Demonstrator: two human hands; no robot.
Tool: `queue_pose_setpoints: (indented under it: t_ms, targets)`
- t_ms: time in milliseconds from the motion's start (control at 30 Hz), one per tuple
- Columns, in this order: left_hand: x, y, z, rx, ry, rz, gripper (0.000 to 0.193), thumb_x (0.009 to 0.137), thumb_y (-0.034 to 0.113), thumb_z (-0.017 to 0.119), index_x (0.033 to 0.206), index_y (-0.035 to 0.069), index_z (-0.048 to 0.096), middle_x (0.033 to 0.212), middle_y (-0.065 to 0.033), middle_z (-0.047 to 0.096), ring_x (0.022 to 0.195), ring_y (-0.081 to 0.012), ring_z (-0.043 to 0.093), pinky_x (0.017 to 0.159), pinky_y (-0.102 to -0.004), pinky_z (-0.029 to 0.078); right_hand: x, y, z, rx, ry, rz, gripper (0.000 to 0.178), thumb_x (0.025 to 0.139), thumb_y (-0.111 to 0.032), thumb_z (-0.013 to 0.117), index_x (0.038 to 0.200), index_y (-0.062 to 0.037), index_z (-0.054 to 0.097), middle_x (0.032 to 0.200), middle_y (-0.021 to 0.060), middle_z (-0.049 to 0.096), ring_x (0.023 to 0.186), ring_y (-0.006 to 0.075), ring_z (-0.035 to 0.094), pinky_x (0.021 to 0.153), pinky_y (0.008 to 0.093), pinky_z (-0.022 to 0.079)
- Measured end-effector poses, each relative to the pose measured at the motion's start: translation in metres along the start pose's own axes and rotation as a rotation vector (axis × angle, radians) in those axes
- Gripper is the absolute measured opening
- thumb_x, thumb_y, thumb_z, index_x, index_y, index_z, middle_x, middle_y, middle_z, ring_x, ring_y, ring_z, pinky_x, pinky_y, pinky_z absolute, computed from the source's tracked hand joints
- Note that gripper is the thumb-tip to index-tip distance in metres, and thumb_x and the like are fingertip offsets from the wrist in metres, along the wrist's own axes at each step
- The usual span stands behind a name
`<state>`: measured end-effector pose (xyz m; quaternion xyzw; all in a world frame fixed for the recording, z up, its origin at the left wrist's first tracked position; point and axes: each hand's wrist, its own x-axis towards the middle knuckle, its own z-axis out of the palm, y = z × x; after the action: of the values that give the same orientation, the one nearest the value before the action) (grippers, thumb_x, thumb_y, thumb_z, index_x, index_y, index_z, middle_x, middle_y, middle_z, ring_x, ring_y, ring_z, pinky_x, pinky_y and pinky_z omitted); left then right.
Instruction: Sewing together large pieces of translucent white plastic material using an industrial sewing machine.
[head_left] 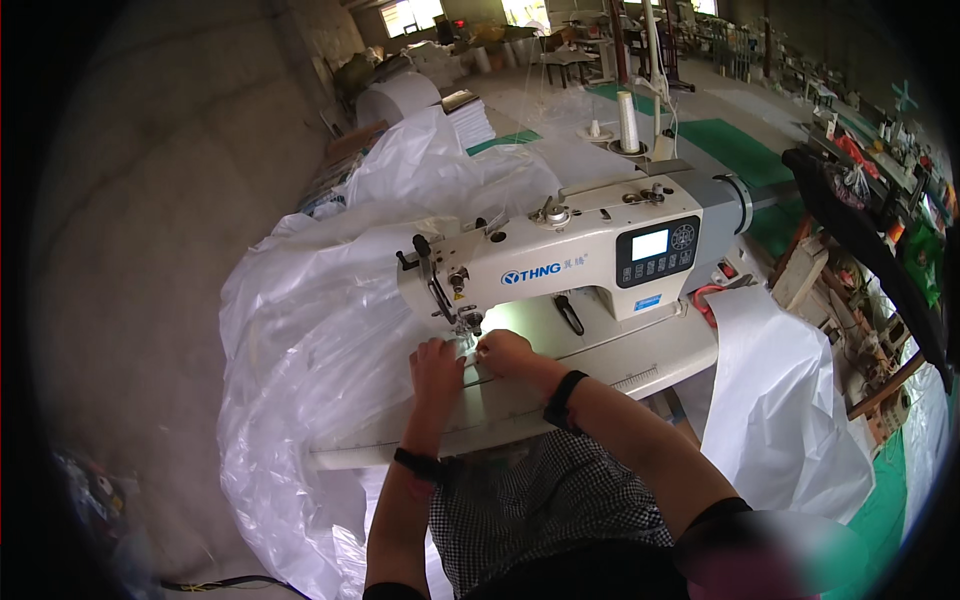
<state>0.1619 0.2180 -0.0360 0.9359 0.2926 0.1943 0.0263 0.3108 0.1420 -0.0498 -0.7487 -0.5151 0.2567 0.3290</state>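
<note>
A cream sewing machine [545,265] with a lit display stands in front of me, its lamp shining on the bed [535,335]. Just left of the needle area [470,325], my left hand [437,372] rests low with its fingers bent and pressed together. My right hand [507,353] is closed in a pinch on the other side of the needle, close to the left one. A small pale piece shows between the fingertips, too small to name. A large, crumpled white plastic sheet [310,330] spreads left of and behind the machine head, reaching up to my left hand.
A white thread cone [628,122] stands behind the machine. Red-handled scissors [705,303] lie at the bed's right end, beside another hanging white sheet [765,380]. A black curved bar [870,240] and cluttered wooden parts stand at right; a bare wall [150,250] is at left.
</note>
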Motion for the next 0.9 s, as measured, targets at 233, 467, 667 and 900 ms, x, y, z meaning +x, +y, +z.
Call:
queue_pose_setpoints:
  t_ms: [233, 467, 667, 900]
  targets:
    - [-0.016, 0.011, 0.020, -0.060, 0.079, -0.041, 0.018, 0.076, 0.024, 0.066, 0.088, 0.010, 0.066, 0.092, -0.0096, 0.060, 0.093, -0.0310, 0.054, 0.082, -0.0425, 0.042, -0.006, -0.001, 0.001, -0.091, 0.046, -0.019, 0.025, 0.079, -0.032, 0.059, 0.092, -0.0130, 0.069, 0.085, 0.0092, 0.067, 0.081, 0.0266, 0.064, 0.073, 0.0390, 0.049]
    - [0.000, -0.007, 0.015, -0.314, 0.076, -0.030, 0.019, 0.077, 0.028, 0.065, 0.084, 0.011, 0.070, 0.086, -0.0078, 0.064, 0.083, -0.0299, 0.058, 0.077, -0.0399, 0.047, -0.016, -0.002, -0.003, -0.012, 0.127, -0.017, 0.031, 0.081, -0.037, 0.060, 0.097, -0.0113, 0.067, 0.090, 0.0106, 0.067, 0.087, 0.0276, 0.063, 0.076, 0.0380, 0.048]
    - [0.025, -0.005, -0.007, -0.347, -0.410, -0.290, 0.037, 0.078, 0.046, 0.062, 0.087, 0.011, 0.069, 0.083, -0.0133, 0.066, 0.082, -0.0326, 0.063, 0.074, -0.0393, 0.047, -0.007, -0.011, -0.003, -0.108, 0.062, 0.045, 0.036, 0.078, -0.040, 0.063, 0.084, -0.0057, 0.068, 0.080, 0.0152, 0.065, 0.079, 0.0311, 0.064, 0.072, 0.0420, 0.048]
    - [0.000, -0.010, 0.006, 0.221, 0.036, -0.097, 0.018, 0.083, 0.028, 0.055, 0.086, 0.011, 0.058, 0.089, -0.0087, 0.064, 0.089, -0.0277, 0.057, 0.075, -0.0457, 0.040, 0.009, -0.019, -0.003, 0.209, 0.012, 0.255, 0.022, 0.078, -0.014, 0.060, 0.067, 0.0044, 0.063, 0.058, 0.0139, 0.062, 0.048, 0.0229, 0.063, 0.047, 0.0346, 0.051]
